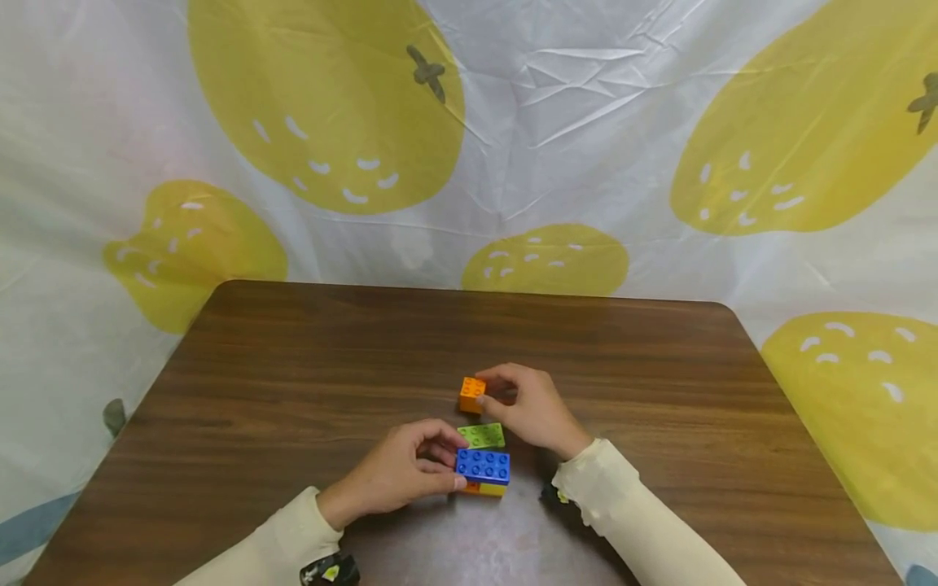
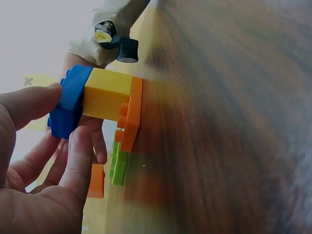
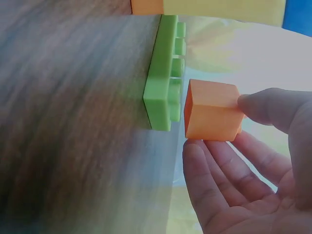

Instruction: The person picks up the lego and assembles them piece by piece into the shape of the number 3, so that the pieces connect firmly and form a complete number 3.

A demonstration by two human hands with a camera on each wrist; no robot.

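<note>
My left hand (image 1: 399, 465) grips the left end of a blue toy brick (image 1: 484, 464) between thumb and fingers. Under that brick sits a yellow brick (image 2: 107, 92), and at the bottom a thin orange brick (image 2: 132, 117) lies on the table, studs showing past the yellow one. Farther from me, my right hand (image 1: 535, 407) pinches a small orange brick (image 3: 212, 109) with four studs on top. It hangs raised over the tabletop in the right wrist view. Between the stack and this brick, a thin light-green brick (image 1: 481, 435) lies flat, studs up.
The brown wooden table (image 1: 330, 350) has rounded far corners. Close behind it hangs a white curtain (image 1: 572, 146) with large yellow fruit prints. Dark wrist cameras (image 1: 330, 570) sit at the cream sleeves (image 1: 623, 496).
</note>
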